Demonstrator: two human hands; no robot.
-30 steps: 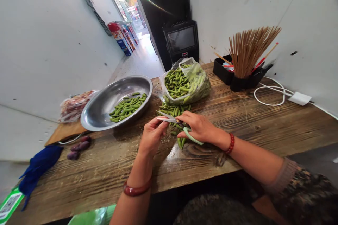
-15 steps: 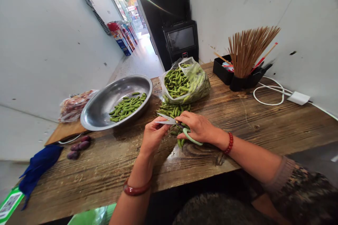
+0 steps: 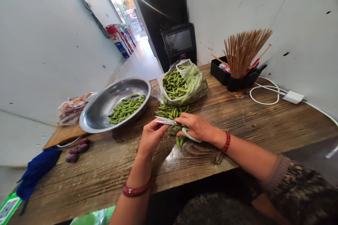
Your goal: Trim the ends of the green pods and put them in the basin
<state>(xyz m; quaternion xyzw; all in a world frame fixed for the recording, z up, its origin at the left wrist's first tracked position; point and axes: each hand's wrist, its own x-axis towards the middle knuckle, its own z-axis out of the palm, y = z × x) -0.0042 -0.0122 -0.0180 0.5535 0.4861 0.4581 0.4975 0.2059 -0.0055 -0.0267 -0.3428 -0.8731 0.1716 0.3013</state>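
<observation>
My right hand grips a pair of scissors with pale green handles. Their blades point left, nearly together, at the fingertips of my left hand. That hand is closed in a pinch; whatever lies between its fingers is hidden. Behind and under the scissors, loose green soybean pods are heaped on the wooden table. A clear plastic bag full of pods stands just beyond the heap. To the left, a tilted steel basin holds more pods.
A wrapped bag of reddish food sits left of the basin. Nearer are purple, plum-like items and a blue cloth. At the back right stand a black holder with wooden skewers and a white cable with adapter.
The scissor blades have come closer together at my left fingertips. Both hands otherwise keep their places, and the view has shifted slightly.
</observation>
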